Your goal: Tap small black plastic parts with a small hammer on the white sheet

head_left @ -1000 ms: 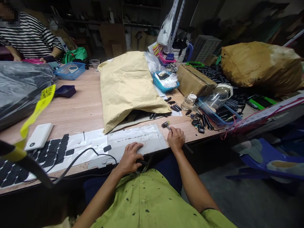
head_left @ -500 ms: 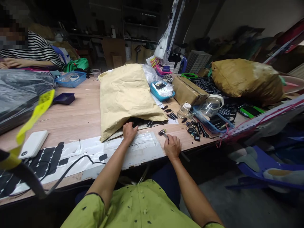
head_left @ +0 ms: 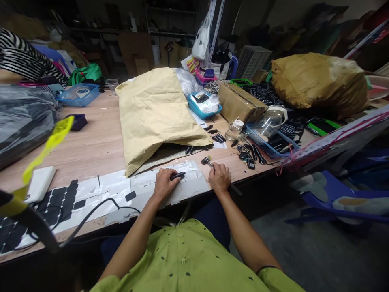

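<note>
My left hand [head_left: 163, 183] is closed on a small black stick-shaped piece [head_left: 178, 175], resting it on a white plastic sheet [head_left: 182, 184] at the table's near edge. My right hand [head_left: 219, 177] grips a small hammer [head_left: 207, 161] by its handle, head lying on the table just right of the sheet. Just behind both hands lies a large tan paper sack [head_left: 154, 113], with more black pieces [head_left: 190, 149] spilling from under its near edge.
The wooden table [head_left: 91, 142] carries black key sheets [head_left: 57, 200], a white power bank [head_left: 38, 182], a black cable [head_left: 91, 209], blue baskets [head_left: 203, 106], a cardboard box [head_left: 240, 102], jars [head_left: 234, 129] and a grey bag [head_left: 21, 117]. A person in stripes [head_left: 21, 59] sits far left.
My left hand reached under the tan sack's edge, then drew back onto the white sheet holding a black piece. My right hand stayed on the hammer.
</note>
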`<state>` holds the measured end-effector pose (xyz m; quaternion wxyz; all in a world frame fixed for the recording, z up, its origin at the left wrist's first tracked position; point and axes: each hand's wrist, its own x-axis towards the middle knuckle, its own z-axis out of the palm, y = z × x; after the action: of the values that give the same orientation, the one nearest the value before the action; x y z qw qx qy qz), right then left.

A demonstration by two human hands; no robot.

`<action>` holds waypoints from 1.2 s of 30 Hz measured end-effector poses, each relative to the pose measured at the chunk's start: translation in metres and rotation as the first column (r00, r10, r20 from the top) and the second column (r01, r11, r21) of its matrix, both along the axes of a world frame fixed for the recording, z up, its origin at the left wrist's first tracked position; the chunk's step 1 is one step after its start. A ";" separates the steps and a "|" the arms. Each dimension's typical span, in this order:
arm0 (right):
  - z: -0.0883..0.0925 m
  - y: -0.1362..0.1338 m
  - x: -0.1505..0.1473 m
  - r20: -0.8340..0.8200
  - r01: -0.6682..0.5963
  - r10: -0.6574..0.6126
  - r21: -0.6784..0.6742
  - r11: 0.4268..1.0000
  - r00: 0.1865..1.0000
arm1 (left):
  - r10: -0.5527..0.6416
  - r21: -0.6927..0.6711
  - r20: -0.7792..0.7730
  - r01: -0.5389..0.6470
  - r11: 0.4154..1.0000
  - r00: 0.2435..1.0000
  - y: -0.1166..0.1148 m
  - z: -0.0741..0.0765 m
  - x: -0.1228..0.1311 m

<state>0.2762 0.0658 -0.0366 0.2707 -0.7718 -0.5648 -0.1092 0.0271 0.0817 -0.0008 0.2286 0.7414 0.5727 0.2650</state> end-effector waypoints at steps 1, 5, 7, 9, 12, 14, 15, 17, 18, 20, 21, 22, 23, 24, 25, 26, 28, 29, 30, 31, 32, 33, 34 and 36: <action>0.000 0.000 0.000 -0.004 0.001 -0.001 -0.001 1.000 1.000 | -0.002 -0.011 0.001 0.002 1.000 1.000 -0.006 -0.003 -0.001; 0.003 0.001 0.002 -0.028 -0.008 0.007 -0.015 1.000 1.000 | -0.010 -0.037 0.010 0.010 0.999 1.000 -0.012 -0.009 -0.002; 0.007 0.001 0.005 -0.051 -0.032 0.030 -0.032 0.999 0.998 | -0.017 -0.049 0.012 0.018 0.999 1.000 -0.009 -0.009 -0.002; 0.011 -0.002 0.006 -0.084 -0.075 0.072 -0.036 0.997 0.994 | -0.017 -0.067 0.008 0.018 0.998 1.000 -0.007 -0.007 -0.001; 0.018 -0.012 0.000 -0.168 -0.166 0.167 0.023 0.986 0.971 | -0.010 -0.097 0.006 0.011 0.995 1.000 -0.007 -0.005 0.001; 0.023 -0.023 -0.009 -0.247 -0.248 0.262 0.085 0.965 0.933 | -0.007 -0.109 0.010 0.008 0.994 1.000 -0.007 -0.004 0.003; 0.025 -0.028 -0.016 -0.287 -0.300 0.317 0.104 0.948 0.904 | -0.003 -0.114 0.011 0.004 0.993 1.000 -0.007 -0.003 0.003; 0.030 -0.037 -0.029 -0.350 -0.402 0.416 0.114 0.908 0.839 | 0.009 -0.127 0.009 -0.008 0.992 1.000 -0.006 -0.002 0.005; 0.033 -0.040 -0.035 -0.367 -0.439 0.447 0.111 0.892 0.816 | 0.014 -0.132 0.008 -0.013 0.991 1.000 -0.006 -0.002 0.006; 0.039 -0.046 -0.046 -0.368 -0.474 0.470 0.088 0.876 0.802 | 0.021 -0.140 0.009 -0.020 0.990 1.000 -0.006 0.000 0.007; 0.041 -0.048 -0.049 -0.357 -0.476 0.467 0.069 0.877 0.809 | 0.022 -0.143 0.011 -0.020 0.990 1.000 -0.006 0.000 0.008; 0.043 -0.049 -0.051 -0.340 -0.472 0.459 0.047 0.880 0.821 | 0.022 -0.145 0.013 -0.020 0.989 1.000 -0.006 0.001 0.008; 0.045 -0.051 -0.053 -0.319 -0.467 0.449 0.022 0.884 0.835 | 0.023 -0.148 0.015 -0.020 0.989 1.000 -0.006 0.001 0.009; 0.046 -0.052 -0.054 -0.297 -0.463 0.441 -0.004 0.887 0.847 | 0.024 -0.149 0.018 -0.022 0.989 1.000 -0.006 0.002 0.010; 0.047 -0.053 -0.054 -0.275 -0.460 0.435 -0.030 0.888 0.857 | 0.026 -0.149 0.020 -0.023 0.989 0.999 -0.006 0.002 0.010; 0.047 -0.053 -0.053 -0.254 -0.458 0.432 -0.053 0.887 0.865 | 0.028 -0.146 0.023 -0.024 0.989 0.999 -0.006 0.001 0.010; 0.047 -0.054 -0.053 -0.222 -0.455 0.427 -0.087 0.886 0.876 | 0.030 -0.140 0.029 -0.025 0.990 0.999 -0.007 0.001 0.011; 0.048 -0.054 -0.052 -0.210 -0.452 0.426 -0.094 0.887 0.880 | 0.030 -0.139 0.031 -0.026 0.990 0.999 -0.007 0.001 0.011; 0.049 -0.054 -0.053 -0.201 -0.452 0.428 -0.091 0.887 0.881 | 0.031 -0.140 0.032 -0.026 0.990 0.999 -0.007 0.001 0.012; 0.051 -0.055 -0.053 -0.195 -0.455 0.434 -0.078 0.887 0.880 | 0.032 -0.143 0.033 -0.027 0.989 0.999 -0.007 0.002 0.012; 0.052 -0.055 -0.054 -0.189 -0.463 0.445 -0.060 0.885 0.875 | 0.034 -0.147 0.033 -0.029 0.989 0.999 -0.007 0.003 0.012; 0.053 -0.055 -0.056 -0.184 -0.473 0.459 -0.039 0.880 0.869 | 0.037 -0.151 0.032 -0.032 0.988 0.999 -0.007 0.003 0.013; 0.053 -0.056 -0.058 -0.178 -0.486 0.475 -0.022 0.873 0.862 | 0.039 -0.156 0.030 -0.034 0.987 0.999 -0.008 0.004 0.013; 0.052 -0.058 -0.062 -0.164 -0.513 0.504 -0.011 0.858 0.848 | 0.042 -0.165 0.027 -0.037 0.986 0.999 -0.008 0.006 0.013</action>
<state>0.2139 0.0079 0.0157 0.3121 -0.6080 -0.7288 0.0424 0.0404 0.0738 0.0049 0.2923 0.7044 0.6036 0.2324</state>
